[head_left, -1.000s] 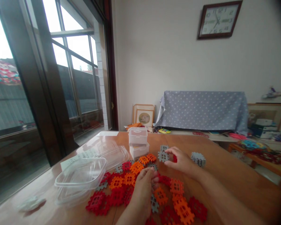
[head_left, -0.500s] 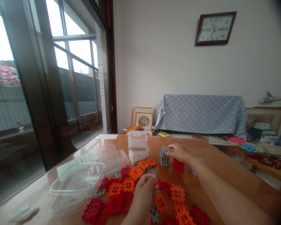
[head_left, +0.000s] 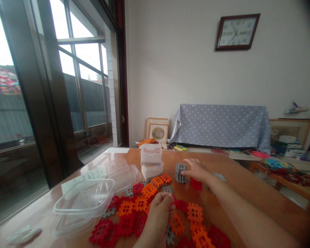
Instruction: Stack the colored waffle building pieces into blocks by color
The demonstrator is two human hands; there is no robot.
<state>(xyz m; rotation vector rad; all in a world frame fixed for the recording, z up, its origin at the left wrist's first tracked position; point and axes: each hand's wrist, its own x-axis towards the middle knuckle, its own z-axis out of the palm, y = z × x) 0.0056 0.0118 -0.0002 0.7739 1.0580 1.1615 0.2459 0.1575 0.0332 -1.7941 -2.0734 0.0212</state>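
My right hand [head_left: 197,170] is at the right side of a stack of grey square interlocking plastic blocks [head_left: 181,173] on the table. Its thumb and fingers are spread apart, with the thumb tip at the stack's edge. A red stack of the same blocks [head_left: 196,184] stands beneath this hand, partly covered by it. My left hand [head_left: 161,208] is closed in a pinch over the loose pile; whatever it holds is hidden. Around it lie orange blocks [head_left: 140,204], red blocks [head_left: 126,224] and grey blocks [head_left: 170,235].
Clear plastic tubs [head_left: 84,198] and lids [head_left: 126,177] lie to the left on the wooden table [head_left: 212,160]. Two small translucent boxes [head_left: 151,155] are stacked behind the pile. Crumpled white material [head_left: 23,235] is at the near left. Grey blocks [head_left: 219,176] lie past my right forearm.
My right hand's thumb and fingers have spread slightly farther apart beside the grey stack. My left hand stays pinched in about the same place. The view has shifted very slightly.
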